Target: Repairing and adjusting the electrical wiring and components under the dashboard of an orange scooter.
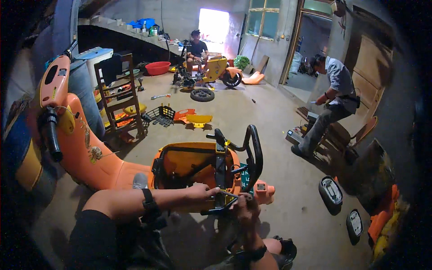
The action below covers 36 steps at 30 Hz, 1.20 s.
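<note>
An orange scooter [103,164] stands in front of me with its under-seat bay [186,166] uncovered. A black tubular rear rail [254,155] rises at its right end. Over the near side of the bay, my left hand [200,192] pinches one end of a thin grey bent rod, like a wrench [229,194]. Around its other end, close to the rail's lower bar, the fingers of my right hand [246,210] are closed. The exact point where the tool meets the scooter is too small to make out. Beside the rail are a green plate [244,176] and an orange tail piece [263,191].
Two scooter seats lie upturned [330,193] on the floor at right. One person [335,85] bends beside a chair [360,132]; another person [196,49] sits behind a stripped scooter [215,69]. A loose wheel [202,94], black basket [160,114] and yellow panel [199,119] lie farther off.
</note>
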{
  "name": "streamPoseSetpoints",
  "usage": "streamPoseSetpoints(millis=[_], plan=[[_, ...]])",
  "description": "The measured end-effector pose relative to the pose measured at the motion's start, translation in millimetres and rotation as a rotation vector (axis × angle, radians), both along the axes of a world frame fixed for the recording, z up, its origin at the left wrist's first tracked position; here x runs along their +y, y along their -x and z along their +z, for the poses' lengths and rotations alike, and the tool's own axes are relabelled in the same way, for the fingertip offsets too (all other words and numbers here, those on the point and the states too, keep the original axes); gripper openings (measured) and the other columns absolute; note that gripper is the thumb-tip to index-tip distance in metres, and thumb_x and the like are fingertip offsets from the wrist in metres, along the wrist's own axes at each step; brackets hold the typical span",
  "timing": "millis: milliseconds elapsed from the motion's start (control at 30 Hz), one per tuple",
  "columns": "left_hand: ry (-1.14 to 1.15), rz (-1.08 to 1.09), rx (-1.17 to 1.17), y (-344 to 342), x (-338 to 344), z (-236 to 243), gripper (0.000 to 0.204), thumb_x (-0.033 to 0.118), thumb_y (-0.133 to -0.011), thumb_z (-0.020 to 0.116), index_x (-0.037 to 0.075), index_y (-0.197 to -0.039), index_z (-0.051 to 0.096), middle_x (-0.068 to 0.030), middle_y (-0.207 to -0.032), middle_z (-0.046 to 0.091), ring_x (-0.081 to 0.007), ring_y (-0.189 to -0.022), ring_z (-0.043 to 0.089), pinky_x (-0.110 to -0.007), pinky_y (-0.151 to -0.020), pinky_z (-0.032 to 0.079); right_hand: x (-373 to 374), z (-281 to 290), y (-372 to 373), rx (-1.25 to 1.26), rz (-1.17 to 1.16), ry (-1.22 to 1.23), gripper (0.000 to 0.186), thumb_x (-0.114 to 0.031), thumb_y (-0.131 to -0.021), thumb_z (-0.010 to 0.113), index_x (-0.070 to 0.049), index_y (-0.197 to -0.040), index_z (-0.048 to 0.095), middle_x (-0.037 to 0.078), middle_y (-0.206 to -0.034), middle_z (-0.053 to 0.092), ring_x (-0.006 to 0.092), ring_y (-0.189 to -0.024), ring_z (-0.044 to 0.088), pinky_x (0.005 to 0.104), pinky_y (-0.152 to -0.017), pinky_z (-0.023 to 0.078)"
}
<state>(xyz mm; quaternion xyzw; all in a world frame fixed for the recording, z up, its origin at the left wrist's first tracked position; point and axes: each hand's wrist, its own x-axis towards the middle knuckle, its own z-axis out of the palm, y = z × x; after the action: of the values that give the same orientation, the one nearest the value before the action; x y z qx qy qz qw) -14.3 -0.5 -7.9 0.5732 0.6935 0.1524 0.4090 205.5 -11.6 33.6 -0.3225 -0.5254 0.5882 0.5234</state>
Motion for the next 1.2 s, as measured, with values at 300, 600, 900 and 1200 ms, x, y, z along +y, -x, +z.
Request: streamPoseSetpoints(millis=[300, 600, 900, 1200], plan=[[-0.145, -0.042, 0.027, 5, 4, -18, 0.076, 0.065, -0.092, 0.041, -0.007, -0.088, 0.068, -0.0223, -0.082, 0.068, -0.0301, -0.077, 0.066, -0.043, -0.071, 0.051, 9, -33, -1, -0.525, 0.321, -1.149, 0.024, -0.008, -0.078, 0.072, -0.007, -0.102, 0.067, 0.009, -0.074, 0.066, 0.0270, -0.066, 0.066, 0.0364, -0.057, 0.052], [-0.001, -0.045, -0.004, -5, -2, 8, 0.064, 0.060, -0.095, 0.040, -0.001, -0.108, 0.058, -0.0221, -0.099, 0.064, -0.0330, -0.096, 0.062, -0.043, -0.083, 0.047, 15, -40, -30, -0.375, 0.356, -0.644, 0.023, -0.013, -0.093, 0.058, 0.002, -0.110, 0.062, 0.015, -0.093, 0.068, 0.0238, -0.080, 0.067, 0.0320, -0.071, 0.054], [-0.365, 0.064, 0.068, -5, -1, 14, 0.038, 0.037, -0.095, 0.054, 0.001, -0.104, 0.061, -0.0172, -0.095, 0.065, -0.0307, -0.088, 0.064, -0.041, -0.079, 0.050, 33, -59, -61, 0.055, -0.065, -0.298, 0.038, -0.037, -0.101, 0.045, -0.001, -0.102, 0.055, 0.007, -0.070, 0.059, 0.0148, -0.062, 0.058, 0.0272, -0.059, 0.050], [-0.707, -0.312, 0.432, -16, -12, 43, 0.026, 0.021, -0.075, 0.065, 0.008, -0.098, 0.062, -0.0118, -0.090, 0.061, -0.0287, -0.089, 0.063, -0.041, -0.074, 0.050, 30, -45, -60, 0.117, -0.221, -0.093, 0.038, -0.040, -0.100, 0.046, -0.004, -0.094, 0.057, 0.002, -0.063, 0.051, 0.0097, -0.053, 0.047, 0.0235, -0.051, 0.040]])
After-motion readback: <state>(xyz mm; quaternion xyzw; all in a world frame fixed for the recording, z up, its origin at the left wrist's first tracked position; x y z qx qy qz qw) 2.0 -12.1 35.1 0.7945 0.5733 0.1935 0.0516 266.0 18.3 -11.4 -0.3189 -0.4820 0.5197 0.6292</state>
